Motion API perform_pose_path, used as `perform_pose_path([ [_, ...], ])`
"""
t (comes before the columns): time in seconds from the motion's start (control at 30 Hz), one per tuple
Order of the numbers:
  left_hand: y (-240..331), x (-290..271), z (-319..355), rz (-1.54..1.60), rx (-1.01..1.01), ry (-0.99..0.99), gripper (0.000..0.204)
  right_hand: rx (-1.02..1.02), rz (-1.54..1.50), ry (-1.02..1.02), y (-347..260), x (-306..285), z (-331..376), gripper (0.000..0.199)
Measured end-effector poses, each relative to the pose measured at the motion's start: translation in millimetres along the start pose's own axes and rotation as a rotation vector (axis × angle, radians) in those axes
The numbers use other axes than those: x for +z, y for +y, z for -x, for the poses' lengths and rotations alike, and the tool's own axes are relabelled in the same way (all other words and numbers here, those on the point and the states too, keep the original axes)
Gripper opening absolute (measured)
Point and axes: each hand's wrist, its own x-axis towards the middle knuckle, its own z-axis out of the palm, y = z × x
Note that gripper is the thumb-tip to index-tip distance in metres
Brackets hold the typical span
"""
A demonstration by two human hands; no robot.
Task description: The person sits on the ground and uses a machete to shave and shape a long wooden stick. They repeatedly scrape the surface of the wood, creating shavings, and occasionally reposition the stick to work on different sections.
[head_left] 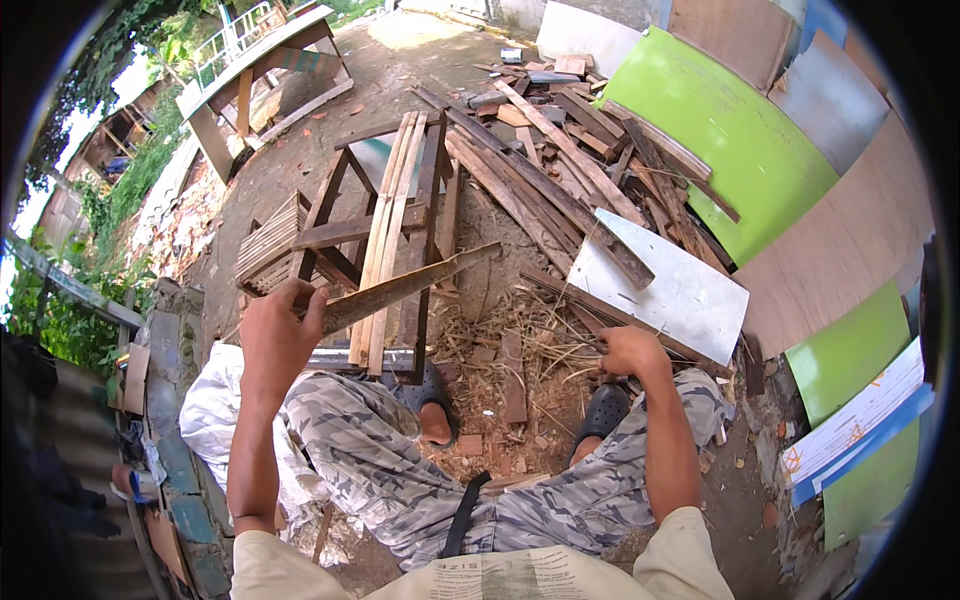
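My left hand (pixel 283 318) is closed around the wide end of a brown, tapering handsaw (pixel 410 284), whose handle is hidden by the fingers. The blade slants up to the right, passing in front of several pale wood strips (pixel 388 230). Those strips lie lengthwise over a dark wooden frame (pixel 425 190), possibly an upturned stool or stand. Out to the right, my right hand (pixel 635 352) is curled closed above my knee, near a dark wood strip (pixel 680 347). Whatever is in its fingers, if anything, cannot be made out.
Beyond the frame lies a heap of scrap wood (pixel 600 140). A white board (pixel 665 285) rests beside it, with a green panel (pixel 720 130) further right. Wood shavings (pixel 490 360) cover the ground between my feet. A slatted wooden piece (pixel 270 245) stands left, and a table (pixel 262 75) stands behind.
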Motion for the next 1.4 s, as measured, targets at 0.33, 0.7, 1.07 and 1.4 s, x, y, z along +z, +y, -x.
perform_pose_path([
  [0.33,37.6,28.1,2.0,0.72,-0.235,0.417,0.024,-0.012,-0.012,-0.002,0.7,5.8,-0.1,0.039],
  [0.7,61.9,103.0,-15.0,1.622,-0.169,1.081,0.073,0.029,-0.006,0.016,-2.7,10.0,7.5,0.038],
  [1.07,63.5,76.3,-26.5,1.93,0.155,0.61,0.067,0.142,-0.101,0.188,1.3,12.9,-6.6,0.044],
  [1.4,61.4,70.9,0.7,1.8,0.343,0.396,0.081,0.17,-0.152,0.149,-12.2,8.6,-3.7,0.044],
])
